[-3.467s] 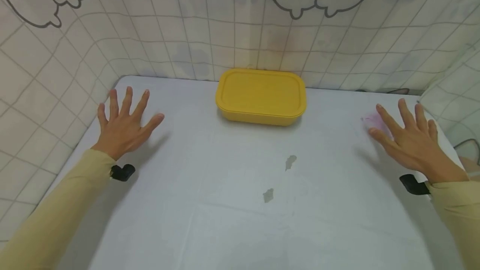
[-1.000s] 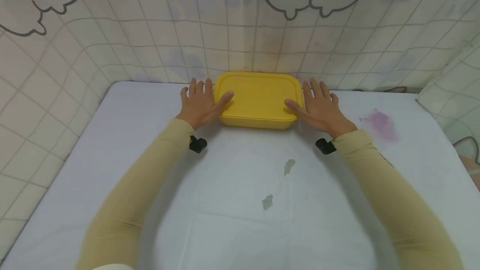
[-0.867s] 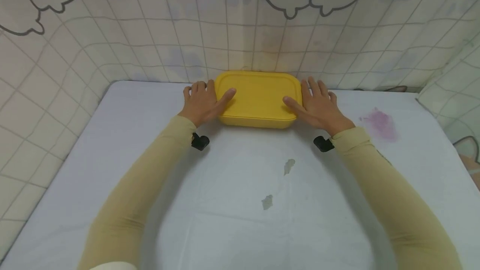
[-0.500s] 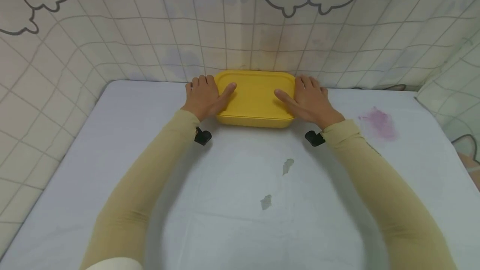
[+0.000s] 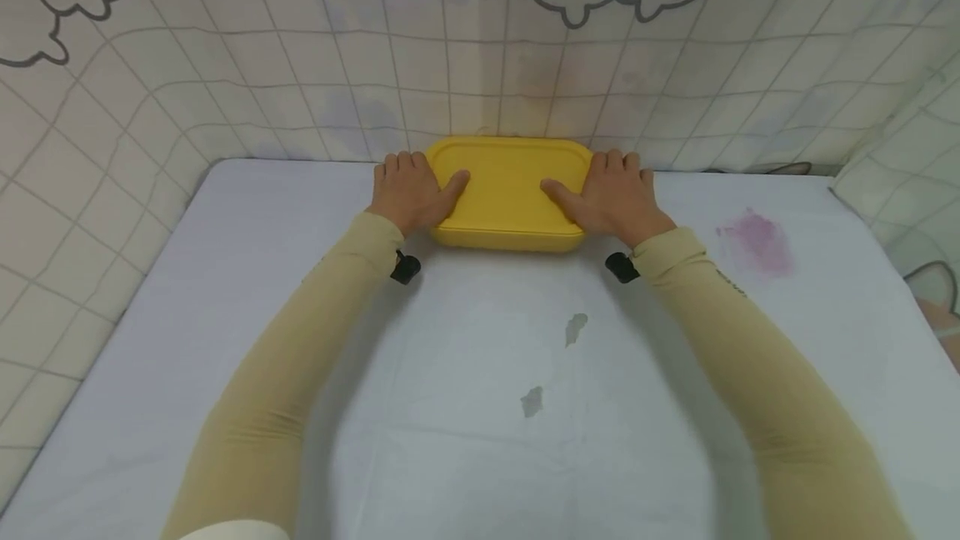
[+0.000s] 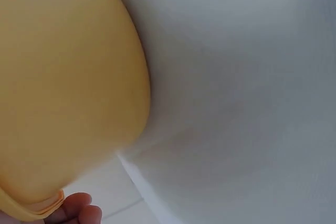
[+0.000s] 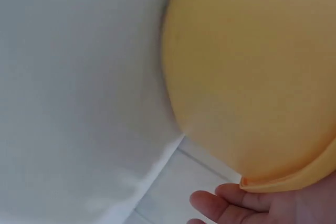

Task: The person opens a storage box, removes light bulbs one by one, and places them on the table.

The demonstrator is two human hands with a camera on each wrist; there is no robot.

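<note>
A yellow rectangular box with a lid sits at the back of the white table, against the tiled-pattern backdrop. My left hand grips its left end, thumb lying over the lid and fingers bent down past the side. At the opposite end my right hand holds it the same way, thumb pointing inward on top. In the left wrist view, fingertips come in under the lid's rim beside the yellow wall. Right-hand fingers likewise show below the rim in the right wrist view.
The white table covering has two grey worn patches near the middle and a pink stain at right. A grid-patterned cloth hangs behind and along both sides. A dark cord lies at the back right edge.
Both hands came in from far apart to the box's two ends. The left fingers, then the right, bent down over its sides, and the thumbs settled on the lid.
</note>
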